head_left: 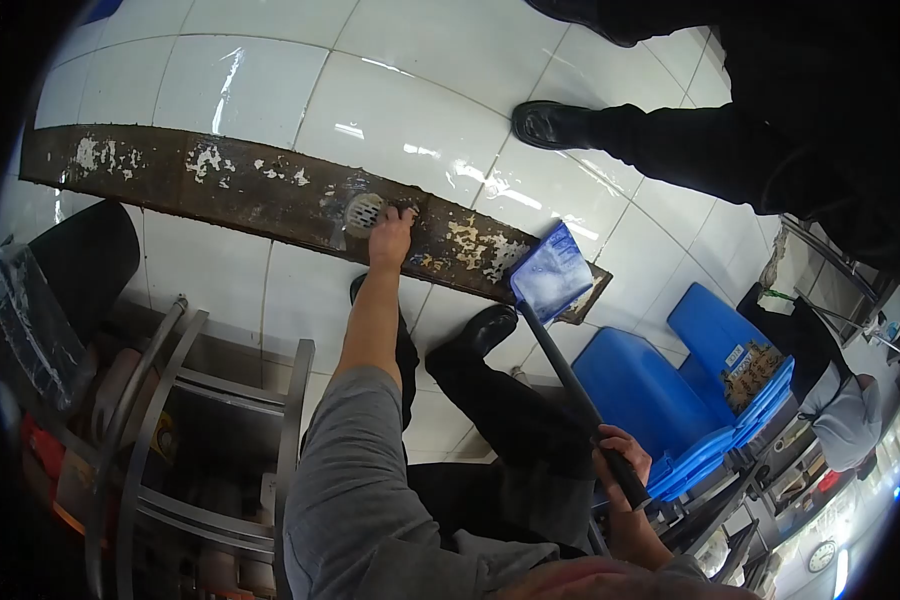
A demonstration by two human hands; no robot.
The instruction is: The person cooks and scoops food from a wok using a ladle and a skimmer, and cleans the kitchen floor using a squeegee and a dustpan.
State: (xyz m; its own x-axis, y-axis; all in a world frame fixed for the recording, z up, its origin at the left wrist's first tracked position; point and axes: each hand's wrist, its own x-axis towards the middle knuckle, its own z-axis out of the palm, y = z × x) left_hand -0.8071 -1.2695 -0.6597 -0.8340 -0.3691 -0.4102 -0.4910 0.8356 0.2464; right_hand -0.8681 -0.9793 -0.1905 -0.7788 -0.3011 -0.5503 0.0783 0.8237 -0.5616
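My left hand [391, 238] reaches down to a long, brown, worn strip [270, 195] set among the floor tiles. Its fingers are curled close against a round, pale slotted piece [364, 212]; whatever lies between them is too small to make out. My right hand [622, 466] is closed round the dark handle [567, 375] of a blue dustpan [552, 272]. The pan, with whitish wet-looking residue on it, rests over the strip's right part. Patches of white and yellowish flaking show on the strip.
Another person's black shoe [550, 125] and dark trouser legs are at the upper right. Blue bins [630, 390] stand at the right, one with brown matter on it. A metal rack [295, 420] is at the lower left. A further person [845, 420] is at the far right.
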